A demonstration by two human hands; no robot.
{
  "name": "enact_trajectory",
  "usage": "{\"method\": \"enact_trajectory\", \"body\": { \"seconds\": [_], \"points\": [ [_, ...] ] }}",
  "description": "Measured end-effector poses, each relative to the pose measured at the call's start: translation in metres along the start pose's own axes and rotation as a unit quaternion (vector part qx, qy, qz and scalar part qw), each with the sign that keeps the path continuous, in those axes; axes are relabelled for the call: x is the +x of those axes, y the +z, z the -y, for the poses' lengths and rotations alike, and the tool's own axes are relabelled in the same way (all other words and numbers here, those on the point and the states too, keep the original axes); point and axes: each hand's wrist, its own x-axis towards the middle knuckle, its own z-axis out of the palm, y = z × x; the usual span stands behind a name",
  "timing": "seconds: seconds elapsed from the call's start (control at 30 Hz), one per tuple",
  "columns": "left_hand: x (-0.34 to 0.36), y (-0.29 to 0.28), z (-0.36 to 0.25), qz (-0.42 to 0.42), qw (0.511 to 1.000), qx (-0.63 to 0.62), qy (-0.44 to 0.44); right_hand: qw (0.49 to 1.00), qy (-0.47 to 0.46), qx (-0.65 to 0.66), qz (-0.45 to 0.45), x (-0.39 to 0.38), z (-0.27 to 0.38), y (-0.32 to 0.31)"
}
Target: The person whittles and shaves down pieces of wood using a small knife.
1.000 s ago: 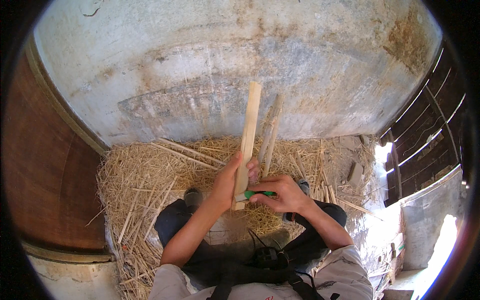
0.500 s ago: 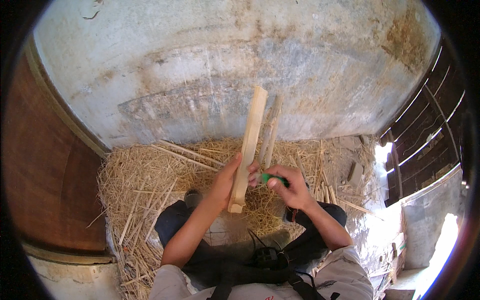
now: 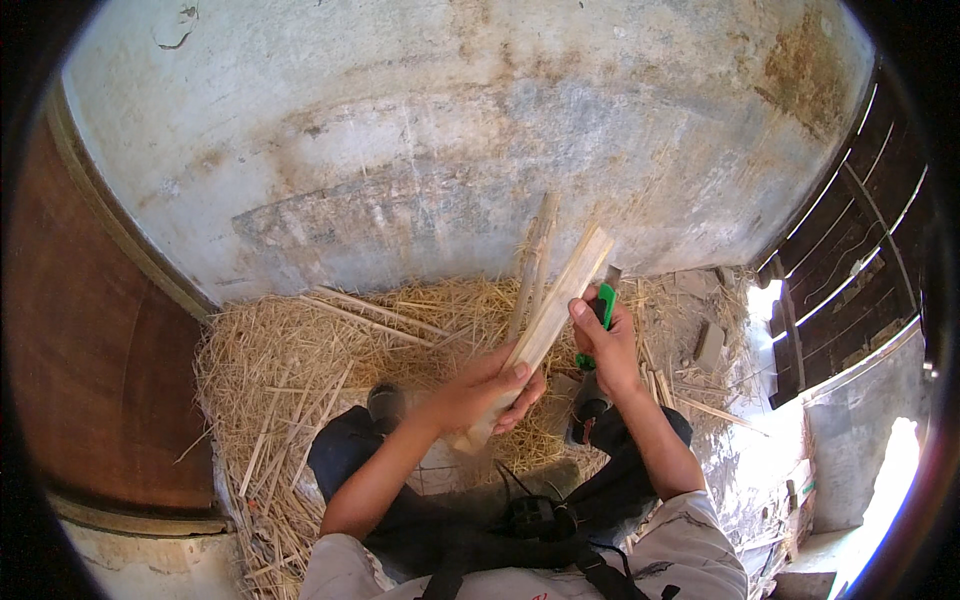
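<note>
A long, pale split bamboo piece (image 3: 562, 305) slants up and to the right in front of me. My left hand (image 3: 492, 388) is wrapped round its lower part, thumb on the top face and fingers curled under. My right hand (image 3: 611, 338) grips a green and black utility knife (image 3: 606, 304) just right of the bamboo's upper part. The knife's short blade points up, away from me, close beside the bamboo. Whether blade and bamboo touch I cannot tell.
Straw-like shavings (image 3: 310, 345) and thin strips (image 3: 380, 318) cover the floor by the stained wall (image 3: 400, 160). Several sticks (image 3: 537, 255) lean on that wall. A brick-like block (image 3: 709, 346) lies at right. A brown panel (image 3: 110, 330) stands at left, dark slats (image 3: 850, 260) at right.
The bamboo has tilted to the right, and its lower end has come nearer me. My right hand has moved up and right with the knife, whose blade now points upward.
</note>
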Motion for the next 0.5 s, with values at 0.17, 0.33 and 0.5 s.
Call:
{"method": "enact_trajectory", "body": {
  "seconds": [0.17, 0.33, 0.5],
  "points": [
    [0.001, 0.006, -0.001, 0.029, 1.000, -0.004, -0.005, 0.999, -0.038, 0.026, -0.023, -0.002, 0.005, 0.000],
    [0.002, -0.004, 0.010, 0.055, 0.996, 0.053, -0.043, 0.997, -0.055, 0.029, -0.054, 0.002, 0.015, -0.010],
    [0.000, 0.000, 0.005, -0.054, 0.986, 0.150, -0.039, 0.932, -0.241, -0.267, -0.040, 0.013, 0.016, -0.019]
  ]
}}
